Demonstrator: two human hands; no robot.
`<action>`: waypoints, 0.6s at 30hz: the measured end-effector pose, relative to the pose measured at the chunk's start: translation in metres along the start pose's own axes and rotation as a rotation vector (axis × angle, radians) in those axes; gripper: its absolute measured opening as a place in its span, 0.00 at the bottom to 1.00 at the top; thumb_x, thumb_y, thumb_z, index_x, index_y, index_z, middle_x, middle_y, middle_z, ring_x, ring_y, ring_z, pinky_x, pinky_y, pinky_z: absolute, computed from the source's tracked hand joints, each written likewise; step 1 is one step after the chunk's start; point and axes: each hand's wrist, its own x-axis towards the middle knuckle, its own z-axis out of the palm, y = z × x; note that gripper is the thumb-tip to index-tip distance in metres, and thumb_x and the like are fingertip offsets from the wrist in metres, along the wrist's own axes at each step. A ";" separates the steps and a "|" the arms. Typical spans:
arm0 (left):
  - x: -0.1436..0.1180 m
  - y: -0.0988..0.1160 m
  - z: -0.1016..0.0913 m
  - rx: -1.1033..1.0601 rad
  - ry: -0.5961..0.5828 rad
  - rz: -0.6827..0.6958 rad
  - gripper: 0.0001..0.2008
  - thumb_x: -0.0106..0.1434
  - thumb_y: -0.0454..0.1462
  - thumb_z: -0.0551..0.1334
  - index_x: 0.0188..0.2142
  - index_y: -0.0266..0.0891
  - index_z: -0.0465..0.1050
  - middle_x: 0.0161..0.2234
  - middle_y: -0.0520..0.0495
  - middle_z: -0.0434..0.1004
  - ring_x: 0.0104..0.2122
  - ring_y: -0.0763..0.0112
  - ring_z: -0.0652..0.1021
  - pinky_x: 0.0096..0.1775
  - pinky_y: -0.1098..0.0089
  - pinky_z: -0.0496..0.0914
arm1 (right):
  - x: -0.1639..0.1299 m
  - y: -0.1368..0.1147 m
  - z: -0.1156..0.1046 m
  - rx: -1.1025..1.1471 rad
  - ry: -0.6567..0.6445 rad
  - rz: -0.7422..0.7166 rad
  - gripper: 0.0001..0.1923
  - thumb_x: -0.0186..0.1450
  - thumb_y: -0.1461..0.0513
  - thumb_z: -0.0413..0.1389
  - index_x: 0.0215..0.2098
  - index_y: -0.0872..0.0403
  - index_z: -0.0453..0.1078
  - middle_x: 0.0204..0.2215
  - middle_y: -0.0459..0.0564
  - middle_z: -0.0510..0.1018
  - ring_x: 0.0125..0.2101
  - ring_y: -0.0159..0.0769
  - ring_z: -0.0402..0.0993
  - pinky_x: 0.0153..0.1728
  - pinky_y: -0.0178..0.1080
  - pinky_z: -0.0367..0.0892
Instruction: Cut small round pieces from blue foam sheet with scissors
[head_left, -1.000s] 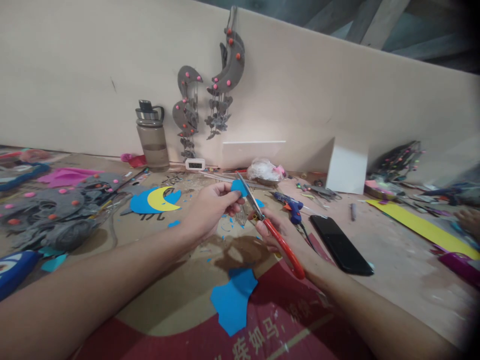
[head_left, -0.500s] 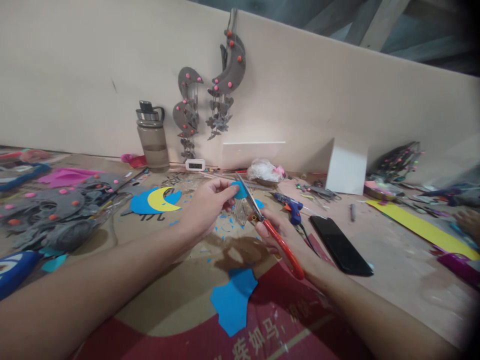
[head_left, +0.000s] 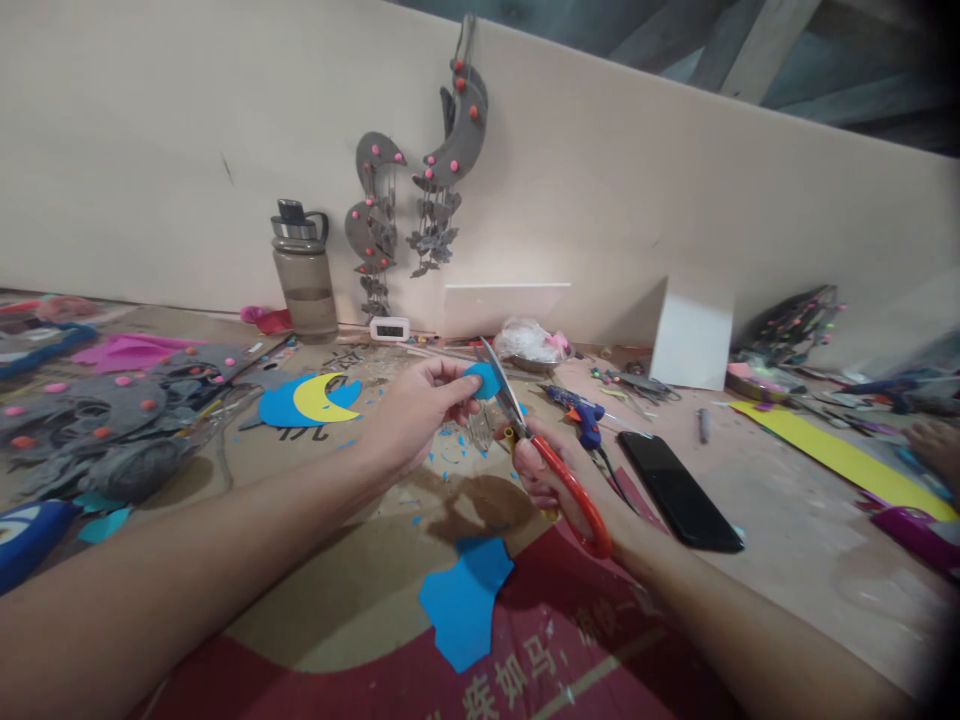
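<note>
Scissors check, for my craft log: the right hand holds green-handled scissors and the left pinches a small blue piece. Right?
Not quite. The head view shows the scissors in the right hand have red handles, not green. The left hand does pinch a small blue piece.

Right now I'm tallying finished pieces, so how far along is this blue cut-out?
Done, by the look of it: a blue-and-yellow moon piece lies flat, and blue trimmings litter the table. In hand: the left hand pinches a small blue piece while the right hand works red-handled scissors at its edge. Left: a larger blue offcut lies uncut.
</note>
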 end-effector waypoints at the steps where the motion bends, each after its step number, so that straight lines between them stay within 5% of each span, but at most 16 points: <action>1: 0.000 0.000 0.000 -0.005 -0.010 -0.004 0.06 0.55 0.35 0.67 0.30 0.35 0.71 0.23 0.50 0.75 0.22 0.76 0.73 0.25 0.74 0.64 | 0.000 0.000 0.000 0.004 0.000 0.000 0.18 0.60 0.50 0.62 0.36 0.50 0.61 0.21 0.36 0.52 0.18 0.23 0.43 0.17 0.30 0.44; 18: -0.005 -0.002 0.004 -0.102 -0.017 -0.145 0.05 0.57 0.31 0.65 0.29 0.34 0.69 0.23 0.48 0.75 0.22 0.76 0.75 0.26 0.75 0.67 | -0.001 0.000 0.009 0.085 0.050 0.038 0.22 0.56 0.49 0.64 0.33 0.50 0.57 0.20 0.35 0.50 0.17 0.22 0.43 0.17 0.30 0.41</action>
